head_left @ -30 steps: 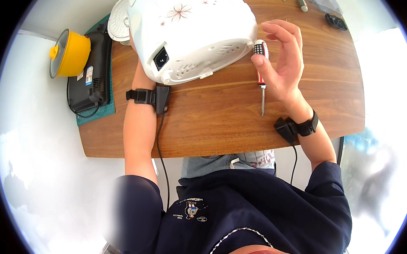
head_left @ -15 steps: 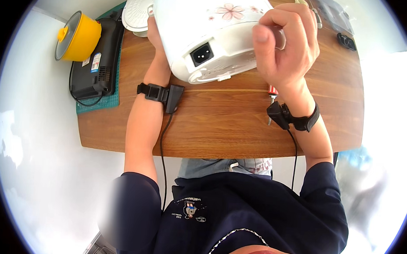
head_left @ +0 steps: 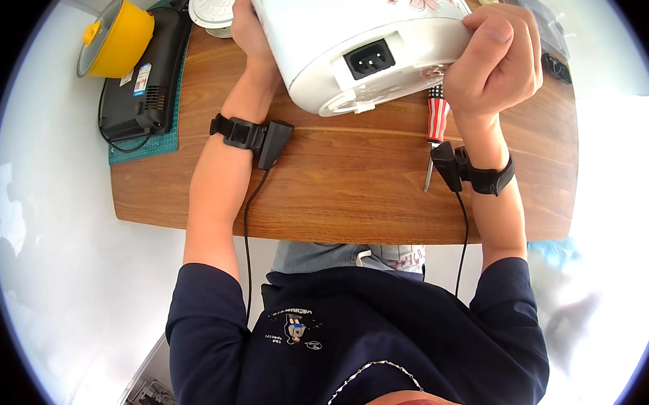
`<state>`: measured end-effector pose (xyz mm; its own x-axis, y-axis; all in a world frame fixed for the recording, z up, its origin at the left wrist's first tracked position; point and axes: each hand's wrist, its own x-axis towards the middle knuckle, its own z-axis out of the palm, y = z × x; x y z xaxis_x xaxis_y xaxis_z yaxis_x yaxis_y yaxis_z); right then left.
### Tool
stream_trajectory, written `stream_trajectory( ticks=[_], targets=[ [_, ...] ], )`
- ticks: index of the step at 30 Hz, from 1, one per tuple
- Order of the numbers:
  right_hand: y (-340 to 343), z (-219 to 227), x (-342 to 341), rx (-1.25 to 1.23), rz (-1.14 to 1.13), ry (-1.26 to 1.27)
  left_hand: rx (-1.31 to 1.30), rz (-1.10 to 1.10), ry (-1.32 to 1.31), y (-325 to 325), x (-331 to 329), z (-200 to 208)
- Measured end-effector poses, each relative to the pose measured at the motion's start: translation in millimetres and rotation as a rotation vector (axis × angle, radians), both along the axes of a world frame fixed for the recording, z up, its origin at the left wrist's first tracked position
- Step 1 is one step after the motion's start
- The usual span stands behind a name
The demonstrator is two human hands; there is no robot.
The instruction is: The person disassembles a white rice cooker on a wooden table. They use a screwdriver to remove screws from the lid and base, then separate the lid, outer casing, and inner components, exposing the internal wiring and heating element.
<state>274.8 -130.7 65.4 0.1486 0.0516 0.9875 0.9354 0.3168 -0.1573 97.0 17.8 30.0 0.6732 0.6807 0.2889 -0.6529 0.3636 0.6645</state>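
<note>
Both hands now gripping cooker (head_left: 360, 41): left hand (head_left: 247, 27) on far side, right hand (head_left: 494, 58) clenched over near edge, screwdriver (head_left: 434, 120) pinned beneath. Tipped on bench (head_left: 339, 196), socket rotated toward body; base now reachable.

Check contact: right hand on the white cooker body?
Touching. The head view shows the right hand wrapped over the white cooker side, fingers pressed against the shell, no gap.

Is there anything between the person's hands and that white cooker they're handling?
Nothing visible. Both the left hand and right hand grip the white cooker directly. The right hand also holds a red-handled screwdriver, hanging below the cooker.
</note>
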Motion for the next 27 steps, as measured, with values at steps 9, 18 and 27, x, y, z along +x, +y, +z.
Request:
stream_trajectory(
  ticks=[9, 18, 27],
  targets=[
    [-1, -7, 13, 0.028, -0.012, 0.031, 0.002, 0.127, 0.087, 5, 2, -3],
    [-4, -9, 20, -0.038, 0.089, 0.11, 0.006, 0.067, 0.004, 32, -3, -24],
    [-4, 0, 26, -0.08, 0.231, 0.052, -0.023, 0.196, 0.157, -11, 10, 14]
  ],
)
